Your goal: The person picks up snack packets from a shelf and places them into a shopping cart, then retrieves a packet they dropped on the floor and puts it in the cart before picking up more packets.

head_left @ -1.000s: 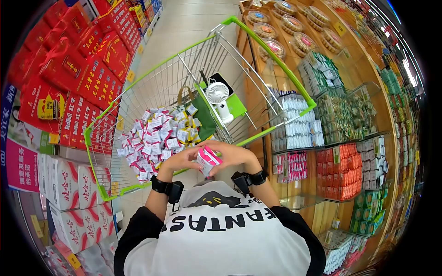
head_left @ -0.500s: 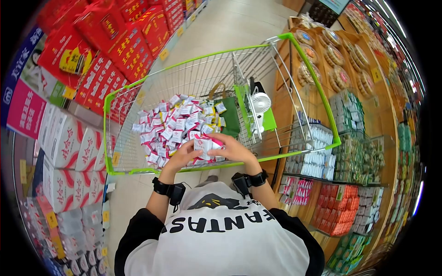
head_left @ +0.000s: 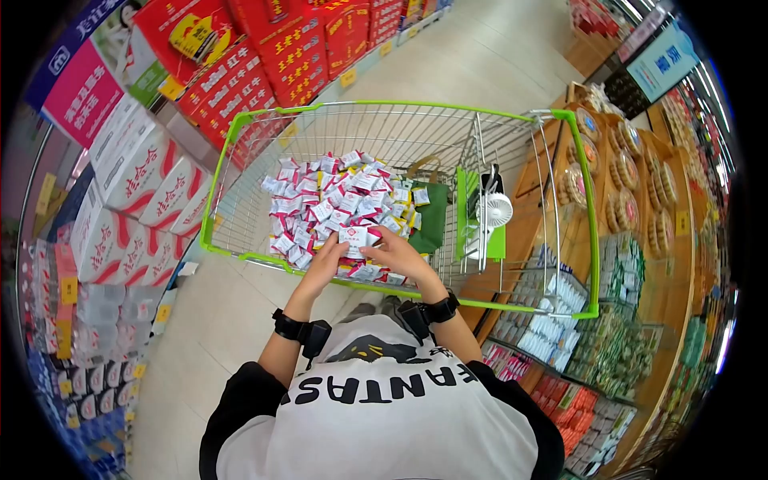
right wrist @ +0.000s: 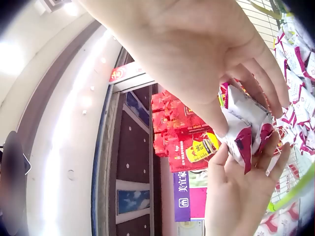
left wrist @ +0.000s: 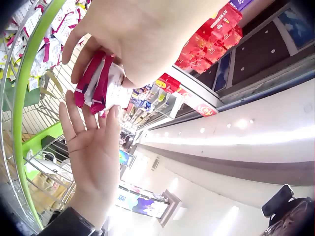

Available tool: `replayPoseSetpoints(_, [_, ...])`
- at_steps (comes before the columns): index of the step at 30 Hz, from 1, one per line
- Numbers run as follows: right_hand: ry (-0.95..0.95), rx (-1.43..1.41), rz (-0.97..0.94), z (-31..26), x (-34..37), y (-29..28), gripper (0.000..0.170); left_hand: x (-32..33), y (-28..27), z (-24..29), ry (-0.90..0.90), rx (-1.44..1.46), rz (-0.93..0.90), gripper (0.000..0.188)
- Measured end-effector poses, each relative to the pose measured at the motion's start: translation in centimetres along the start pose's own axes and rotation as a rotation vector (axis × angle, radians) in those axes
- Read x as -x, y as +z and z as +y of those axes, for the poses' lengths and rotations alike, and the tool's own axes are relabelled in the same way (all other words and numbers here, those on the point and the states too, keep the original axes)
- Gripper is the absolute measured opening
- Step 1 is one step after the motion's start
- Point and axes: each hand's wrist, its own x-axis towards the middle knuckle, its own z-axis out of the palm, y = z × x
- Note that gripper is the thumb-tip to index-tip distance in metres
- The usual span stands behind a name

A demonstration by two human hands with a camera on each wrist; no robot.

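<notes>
Between both hands sit two small white-and-magenta snack packets (head_left: 354, 238), pressed side by side. My left hand (head_left: 322, 266) holds them from the left, my right hand (head_left: 402, 260) from the right, thumbs on the near side. In the left wrist view the magenta ends of the packets (left wrist: 96, 81) lie between the fingers of both hands. The right wrist view shows the same packets (right wrist: 243, 123) with their crimped ends turned downward. Beyond and below the hands, a heap of similar packets (head_left: 320, 204), some with yellow ends, lies in the shopping cart (head_left: 240, 254).
A dark green bag (head_left: 432, 220) lies beside the heap. At the cart's right end are a white handheld fan (head_left: 496, 210) and a green panel (head_left: 464, 212). Red drink boxes (head_left: 288, 60) and white cartons (head_left: 120, 240) line the left; a wooden snack shelf (head_left: 632, 264) stands right.
Both hands have come forward with the packets, over the cart's near rim and the heap. The head view has turned, so the cart and shelves sit farther right.
</notes>
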Motion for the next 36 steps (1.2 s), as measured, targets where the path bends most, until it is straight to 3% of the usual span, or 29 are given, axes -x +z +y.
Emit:
replayPoseSetpoints(3, [0.01, -0.035, -0.025, 0.3, -1.0, 0.3, 0.051, 0.2, 0.4, -0.4, -0.081, -0.006, 0.202, 0.046])
replayPoseSetpoints(4, [-0.015, -0.08, 0.008, 0.8, -1.3, 0.4, 0.051, 0.3, 0.5, -0.4, -0.08, 0.001, 0.212, 0.046])
replayPoseSetpoints(6, [-0.04, -0.124, 0.029, 0.5, -1.5, 0.3, 0.05, 0.3, 0.6, -0.4, 0.134, 0.062, 0.134, 0.039])
replayPoseSetpoints(10, [0.064, -0.19, 0.055, -0.3, -2.1, 0.0, 0.053, -0.6, 0.0, -1.8, 0.105, 0.043, 0.083, 0.039])
replayPoseSetpoints(13, [0.096, -0.249, 0.068, -0.3, -2.5, -0.3, 0.05, -0.2, 0.6, -1.5, 0.15, 0.013, 0.21, 0.028])
replayPoseSetpoints(24, [0.144, -0.039, -0.079, 0.6, -2.9, -0.5, 0.027, -0.4, 0.3, -3.1, 0.042, -0.271, 0.255, 0.022])
replayPoseSetpoints(31, [0.109, 0.042, -0.096, 2.4, -3.9, -0.5, 0.024, -0.9, 0.2, -3.8, -0.045, -0.318, 0.198, 0.023])
replayPoseSetpoints(36, [0.06, 0.182, -0.004, 2.1, -6.4, -0.4, 0.02, -3.3, -0.9, -2.9, 0.011, -0.434, 0.286, 0.028])
